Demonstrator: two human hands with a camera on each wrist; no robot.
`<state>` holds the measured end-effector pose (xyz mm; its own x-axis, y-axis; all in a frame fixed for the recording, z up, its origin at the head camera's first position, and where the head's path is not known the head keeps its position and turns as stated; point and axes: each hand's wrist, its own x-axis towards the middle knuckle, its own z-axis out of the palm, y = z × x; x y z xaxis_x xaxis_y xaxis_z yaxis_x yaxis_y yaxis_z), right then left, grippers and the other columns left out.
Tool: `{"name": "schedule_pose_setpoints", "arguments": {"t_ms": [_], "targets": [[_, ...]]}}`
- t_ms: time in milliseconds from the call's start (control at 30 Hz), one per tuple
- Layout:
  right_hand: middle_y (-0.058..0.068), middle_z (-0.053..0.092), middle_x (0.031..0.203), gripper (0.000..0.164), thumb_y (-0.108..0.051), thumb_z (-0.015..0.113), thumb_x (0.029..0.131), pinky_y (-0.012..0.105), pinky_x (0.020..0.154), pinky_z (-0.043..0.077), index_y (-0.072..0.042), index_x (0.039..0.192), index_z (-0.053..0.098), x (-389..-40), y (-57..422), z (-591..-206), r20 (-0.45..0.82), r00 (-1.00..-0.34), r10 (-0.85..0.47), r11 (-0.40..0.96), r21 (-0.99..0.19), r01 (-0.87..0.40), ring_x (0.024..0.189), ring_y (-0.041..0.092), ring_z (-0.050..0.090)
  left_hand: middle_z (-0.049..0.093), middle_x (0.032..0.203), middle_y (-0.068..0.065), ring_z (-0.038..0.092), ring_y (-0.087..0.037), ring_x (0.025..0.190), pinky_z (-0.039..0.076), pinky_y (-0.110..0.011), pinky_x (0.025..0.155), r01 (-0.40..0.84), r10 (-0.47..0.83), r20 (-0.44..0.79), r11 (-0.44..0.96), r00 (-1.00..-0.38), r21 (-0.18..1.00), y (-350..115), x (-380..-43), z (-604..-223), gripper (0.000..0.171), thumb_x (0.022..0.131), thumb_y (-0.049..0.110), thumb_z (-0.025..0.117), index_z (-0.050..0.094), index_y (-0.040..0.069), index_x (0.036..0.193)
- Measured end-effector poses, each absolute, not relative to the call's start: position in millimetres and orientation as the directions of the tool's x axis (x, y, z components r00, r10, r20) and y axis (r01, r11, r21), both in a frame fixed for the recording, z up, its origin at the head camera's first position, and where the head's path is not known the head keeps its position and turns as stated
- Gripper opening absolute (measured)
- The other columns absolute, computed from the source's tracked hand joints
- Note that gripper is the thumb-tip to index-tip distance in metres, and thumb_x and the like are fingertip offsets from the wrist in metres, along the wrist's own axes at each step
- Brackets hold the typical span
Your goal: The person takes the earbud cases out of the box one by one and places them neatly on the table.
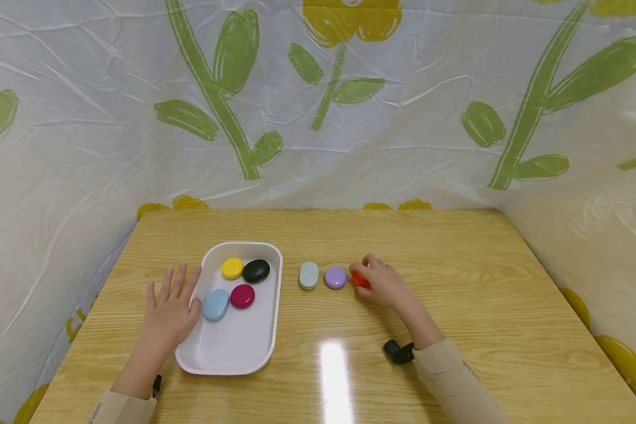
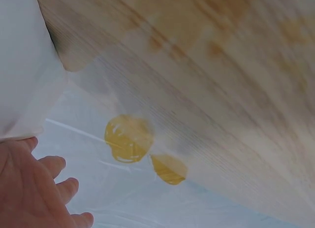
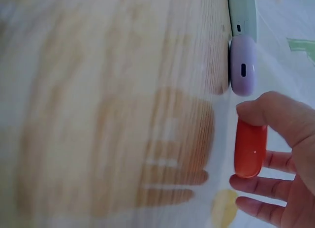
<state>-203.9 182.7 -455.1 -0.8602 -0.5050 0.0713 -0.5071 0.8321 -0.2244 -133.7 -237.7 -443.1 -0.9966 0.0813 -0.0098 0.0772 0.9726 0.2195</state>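
Right of white tray (image 1: 233, 347), right hand (image 1: 386, 285) curled, pinching red rounded piece (image 3: 250, 150); left hand (image 1: 171, 315) spread, holding nothing, at tray's left rim; glossy piece might slip if pinch catches only edge

Sleeves (image 1: 450, 374) are beige; dark lettering (image 1: 96, 413) marks the left; wrist devices (image 1: 398, 352) are black.

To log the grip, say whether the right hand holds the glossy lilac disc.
No, the right hand holds the glossy red rounded object, while the lilac disc lies beside it.
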Motion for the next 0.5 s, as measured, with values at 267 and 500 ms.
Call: {"name": "schedule_pose_setpoints", "arguments": {"t_ms": [267, 500], "targets": [[0.015, 0.046, 0.105, 0.041, -0.021, 0.071, 0.080, 0.048, 0.074, 0.047, -0.014, 0.118, 0.054, -205.5, 182.0, -457.3, 0.018, -0.853, -0.521, 0.833, -0.206, -0.513, 0.083, 0.028, 0.052, 0.007, 0.151, -0.020, 0.000, -0.041, 0.137, -0.011, -0.060, 0.105, 0.082, 0.082, 0.005, 0.973, -0.997, 0.216, -239.2, -134.2, -447.1, 0.056, 0.096, 0.029, 0.030, 0.011, 0.017, 0.148], [0.015, 0.047, 0.106, 0.042, -0.020, 0.070, 0.080, 0.050, 0.074, 0.047, -0.015, 0.118, 0.054, -204.3, 180.8, -456.9, 0.004, -0.863, -0.505, 0.845, -0.203, -0.495, 0.087, 0.030, 0.053, 0.009, 0.151, -0.020, 0.000, -0.041, 0.137, -0.008, -0.061, 0.105, 0.078, 0.078, 0.010, 0.974, -0.997, 0.211, -238.5, -133.4, -446.9, 0.057, 0.096, 0.029, 0.030, 0.012, 0.016, 0.148]]}}
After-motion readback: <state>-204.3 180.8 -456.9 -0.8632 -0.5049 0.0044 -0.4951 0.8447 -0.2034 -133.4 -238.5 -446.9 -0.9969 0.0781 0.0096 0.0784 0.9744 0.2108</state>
